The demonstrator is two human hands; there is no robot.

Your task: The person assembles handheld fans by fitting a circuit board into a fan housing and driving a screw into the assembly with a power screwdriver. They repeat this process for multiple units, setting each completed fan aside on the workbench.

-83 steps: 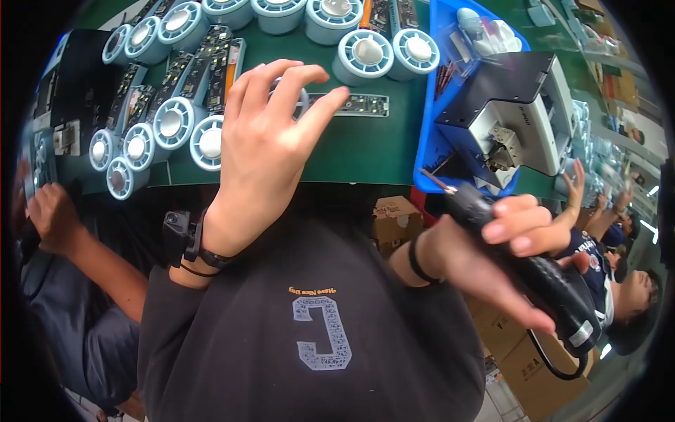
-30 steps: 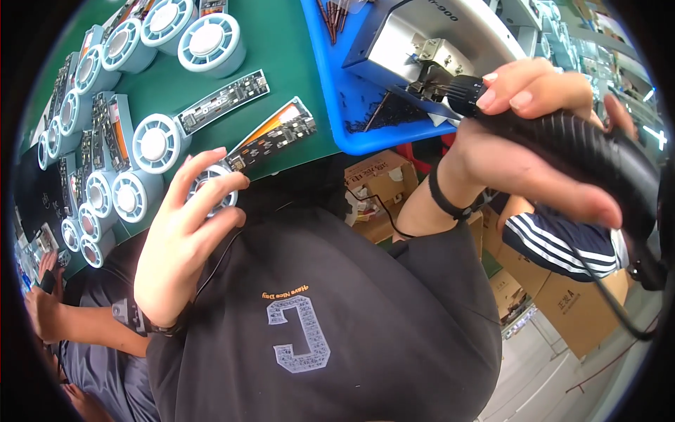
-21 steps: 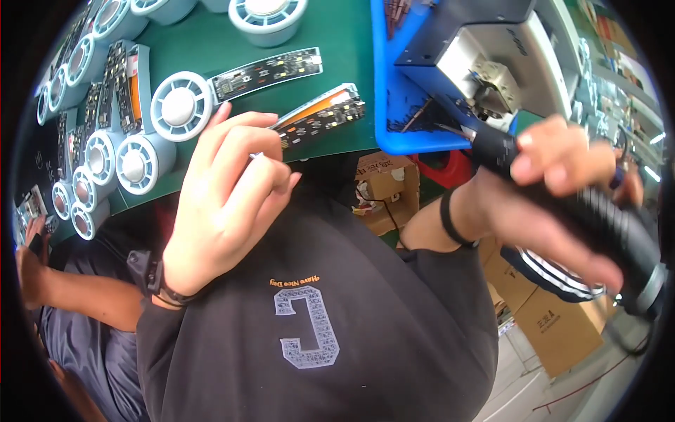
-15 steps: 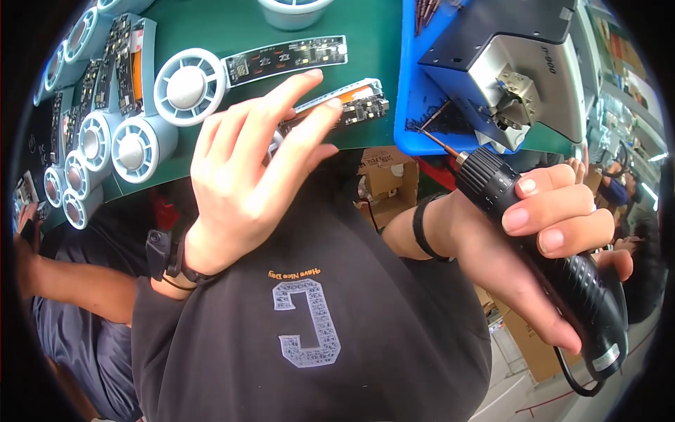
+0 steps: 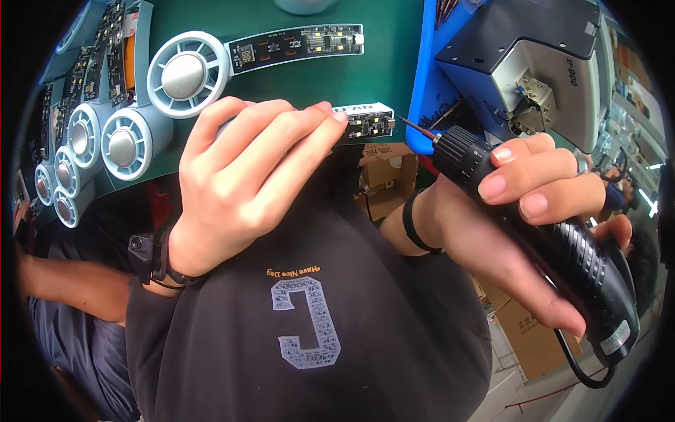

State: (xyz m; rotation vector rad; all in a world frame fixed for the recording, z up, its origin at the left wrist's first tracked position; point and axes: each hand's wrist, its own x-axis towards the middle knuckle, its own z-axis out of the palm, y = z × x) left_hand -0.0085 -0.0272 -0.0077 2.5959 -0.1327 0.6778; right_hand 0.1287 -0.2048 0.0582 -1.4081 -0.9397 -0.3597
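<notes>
My left hand (image 5: 239,172) is closed around a pale blue handheld fan, with fingertips on its handle (image 5: 369,123). An open face of that handle shows a black circuit board; the fan's round head is hidden by my hand. In my right hand (image 5: 485,246) is a black electric screwdriver (image 5: 576,260), its thin bit pointing left. The bit's tip sits close to the right end of the handle; whether they touch, or whether a screw is on it, I cannot tell. Another fan (image 5: 184,74), with its board exposed (image 5: 302,46), lies just beyond my left hand.
Several similar fans (image 5: 123,144) are lined up at the left of the green table (image 5: 190,21). A blue tray (image 5: 423,77) with small dark screws stands at the right, under a black and silver machine (image 5: 555,84). A cardboard box (image 5: 387,176) is below the table edge.
The screwdriver's bit has moved left, from above the screws in the tray to the handle's end. My left hand has closed more and turned the fan, so a pale side faces up.
</notes>
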